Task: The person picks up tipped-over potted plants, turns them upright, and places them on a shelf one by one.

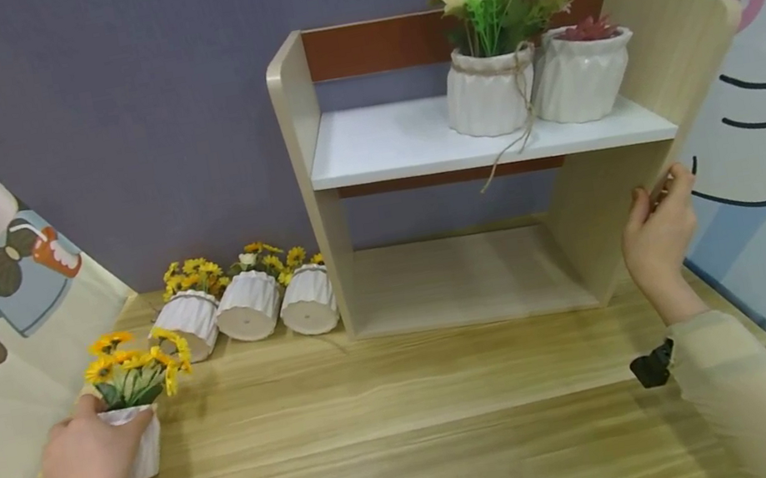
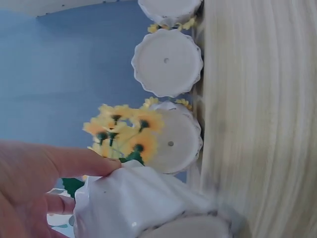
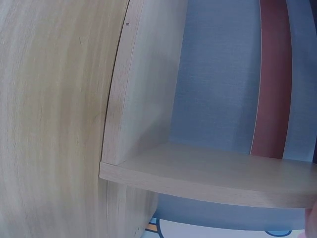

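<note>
My left hand (image 1: 88,457) holds a white fluted pot of yellow flowers (image 1: 143,440) upright by its rim, at the left side of the table. In the left wrist view the thumb and fingers are at the rim of this white pot (image 2: 143,198), and its yellow flowers (image 2: 124,129) lean toward the wall. My right hand (image 1: 659,231) is at the front edge of the right side panel of a small wooden shelf (image 1: 473,275), with the thumb inside and fingers outside. In the right wrist view only a sliver of a finger (image 3: 311,220) shows against the panel (image 3: 223,181).
On the white upper board (image 1: 381,138) stand a pot of mixed flowers (image 1: 488,94) tied with twine and a white pot with a red succulent (image 1: 584,74). Several white pots with yellow flowers lie tipped left of the shelf, one being a tipped pot (image 1: 250,308). A wall stands behind.
</note>
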`<state>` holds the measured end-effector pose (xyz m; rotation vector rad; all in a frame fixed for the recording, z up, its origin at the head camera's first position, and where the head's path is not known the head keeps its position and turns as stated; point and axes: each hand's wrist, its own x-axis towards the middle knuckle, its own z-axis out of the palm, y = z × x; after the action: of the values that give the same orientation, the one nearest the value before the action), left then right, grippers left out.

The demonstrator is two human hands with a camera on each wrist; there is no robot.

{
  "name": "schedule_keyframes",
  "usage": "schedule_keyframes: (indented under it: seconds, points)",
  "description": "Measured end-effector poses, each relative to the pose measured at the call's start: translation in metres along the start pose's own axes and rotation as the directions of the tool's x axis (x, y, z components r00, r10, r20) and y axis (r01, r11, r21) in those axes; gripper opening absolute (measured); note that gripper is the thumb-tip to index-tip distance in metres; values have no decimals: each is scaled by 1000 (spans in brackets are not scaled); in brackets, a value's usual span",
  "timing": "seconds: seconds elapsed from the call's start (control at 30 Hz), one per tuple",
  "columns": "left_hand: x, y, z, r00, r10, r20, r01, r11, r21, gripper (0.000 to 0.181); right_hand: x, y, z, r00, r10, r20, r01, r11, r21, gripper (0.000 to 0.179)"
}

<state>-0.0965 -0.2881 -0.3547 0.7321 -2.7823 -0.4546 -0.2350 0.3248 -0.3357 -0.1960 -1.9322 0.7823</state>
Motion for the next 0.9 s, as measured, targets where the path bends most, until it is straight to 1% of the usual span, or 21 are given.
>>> schedule_keyframes:
  seconds: [0.1, 0.2, 0.37, 0.47, 0.53, 0.6, 0.7, 0.77, 0.83, 0.9]
  points:
    - [0, -1, -1, 1000, -10, -7, 9, 999, -31, 55, 0, 0, 0, 1000, 5, -2, -5, 1000, 1, 37]
    - [0, -1, 2, 998, -15, -58, 10, 996, -84, 52, 0, -1, -1, 1000, 11, -3, -11, 1000, 1, 37]
    - [1, -3, 12, 986, -40, -160, 14, 986, -164, 49, 0, -1, -1, 1000, 5, -3, -5, 1000, -8, 37]
    - [2, -4, 20, 978, -64, -199, 22, 978, -208, 49, -1, -1, -1, 1000, 3, -1, -3, 1000, -8, 37]
    - [2, -5, 26, 974, -77, -213, 24, 971, -239, 51, -1, 0, 0, 1000, 12, 2, -12, 1000, -2, 37]
    - [2, -6, 31, 973, -100, -207, 43, 963, -268, 54, -1, 0, 0, 1000, 20, 4, -20, 1000, 3, 37]
    - [0, -8, 37, 975, -148, -167, 91, 947, -310, 58, -2, 0, 0, 999, 32, 11, -32, 999, 7, 37]
    - [-1, -9, 39, 974, -174, -144, 120, 939, -321, 58, -2, 0, 0, 999, 30, 11, -30, 1000, 6, 38]
    - [-3, -10, 40, 973, -186, -134, 132, 932, -336, 57, -2, 0, 1, 1000, 24, 6, -24, 1000, 3, 37]
    - [-4, -9, 40, 973, -185, -135, 129, 929, -346, 57, -1, -1, 1, 1000, 19, -2, -19, 1000, 1, 36]
